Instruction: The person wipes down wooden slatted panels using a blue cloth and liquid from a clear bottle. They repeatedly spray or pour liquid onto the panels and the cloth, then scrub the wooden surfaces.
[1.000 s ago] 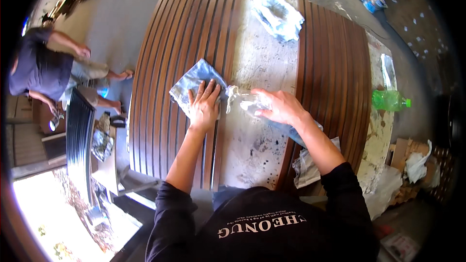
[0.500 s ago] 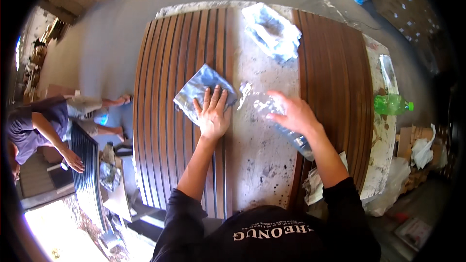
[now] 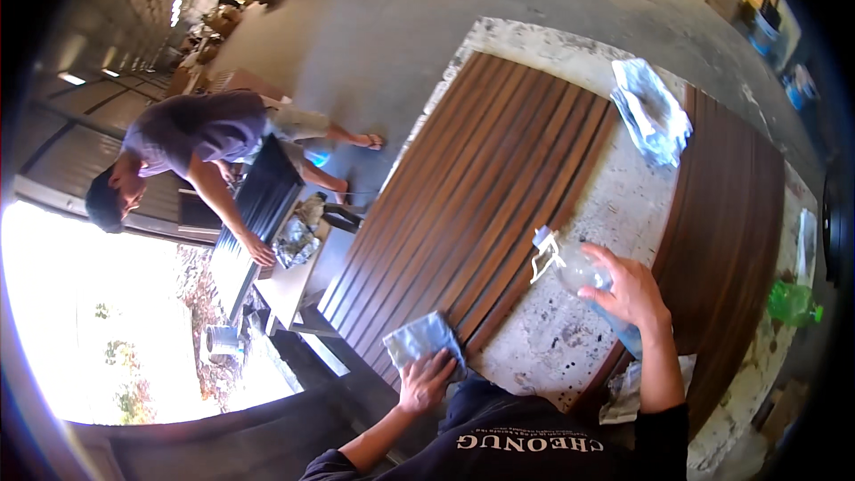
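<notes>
My left hand (image 3: 427, 380) has its fingers pressed over a folded grey-blue cloth (image 3: 420, 339) at the near end of a brown slatted wood panel (image 3: 485, 169). A clear plastic bottle (image 3: 581, 267) is in my right hand (image 3: 634, 296), its fingers curled round it. The bottle lies tilted above the pale, stained tabletop strip (image 3: 557, 325), and its white-tipped neck points toward the slatted panel. The palm hides part of the bottle. To the right lies a second brown wood panel (image 3: 726, 214).
At the far end sits a crumpled pale cloth (image 3: 655, 111). A green bottle (image 3: 793, 303) lies on the right edge, and a rag (image 3: 623, 392) is by my right forearm. On the left, a person (image 3: 200, 138) bends over a dark slatted panel (image 3: 258, 191).
My view has swung left. My left hand and the cloth have slid from the panel's middle to its near end. The bottle stays in my right hand, its neck now plainly seen.
</notes>
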Available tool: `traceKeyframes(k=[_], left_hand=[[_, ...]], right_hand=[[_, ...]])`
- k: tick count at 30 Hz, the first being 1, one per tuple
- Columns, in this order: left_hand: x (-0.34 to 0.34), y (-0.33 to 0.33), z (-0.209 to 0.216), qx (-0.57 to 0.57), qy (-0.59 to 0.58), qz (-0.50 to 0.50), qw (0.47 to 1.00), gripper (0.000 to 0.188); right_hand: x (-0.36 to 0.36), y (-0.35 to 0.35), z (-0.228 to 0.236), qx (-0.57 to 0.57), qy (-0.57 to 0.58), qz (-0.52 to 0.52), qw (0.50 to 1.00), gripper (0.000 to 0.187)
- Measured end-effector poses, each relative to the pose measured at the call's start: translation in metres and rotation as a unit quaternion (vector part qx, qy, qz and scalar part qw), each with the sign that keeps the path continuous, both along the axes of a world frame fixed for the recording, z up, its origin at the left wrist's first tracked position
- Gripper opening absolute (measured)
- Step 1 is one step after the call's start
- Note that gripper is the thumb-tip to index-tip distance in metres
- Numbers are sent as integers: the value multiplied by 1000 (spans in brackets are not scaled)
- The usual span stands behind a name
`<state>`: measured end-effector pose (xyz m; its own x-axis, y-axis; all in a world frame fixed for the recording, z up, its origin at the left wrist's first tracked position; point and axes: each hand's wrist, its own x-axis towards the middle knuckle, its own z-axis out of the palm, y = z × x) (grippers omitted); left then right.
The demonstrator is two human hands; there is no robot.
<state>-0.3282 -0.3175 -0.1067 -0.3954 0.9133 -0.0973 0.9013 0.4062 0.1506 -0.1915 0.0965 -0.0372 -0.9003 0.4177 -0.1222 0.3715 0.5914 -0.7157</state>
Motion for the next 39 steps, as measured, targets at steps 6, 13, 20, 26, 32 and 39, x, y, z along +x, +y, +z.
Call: traceKeyframes(k=[6,13,20,26,32,39], left_hand=[[-42,108,-47,121,31,-78,989,54],[-17,117,-30,127,-59,18,990,56],[-4,7,-12,66,-69,-5,995,56],[-51,173,-26,148,-32,-77,986,53],[-96,394,-36,235,-27,-65,970,38],[-101,372,-32,226,-32,-123,966,42]], right_hand=[[18,-10,6,30,87,-4,996,70],[32,17,21,33,101,-59,993,70],[60,29,7,56,217,-147,963,76],[58,35,-3,94,235,-189,949,77],[45,42,-8,7,135,-235,963,70],[21,82,-19,20,6,-204,979,60]])
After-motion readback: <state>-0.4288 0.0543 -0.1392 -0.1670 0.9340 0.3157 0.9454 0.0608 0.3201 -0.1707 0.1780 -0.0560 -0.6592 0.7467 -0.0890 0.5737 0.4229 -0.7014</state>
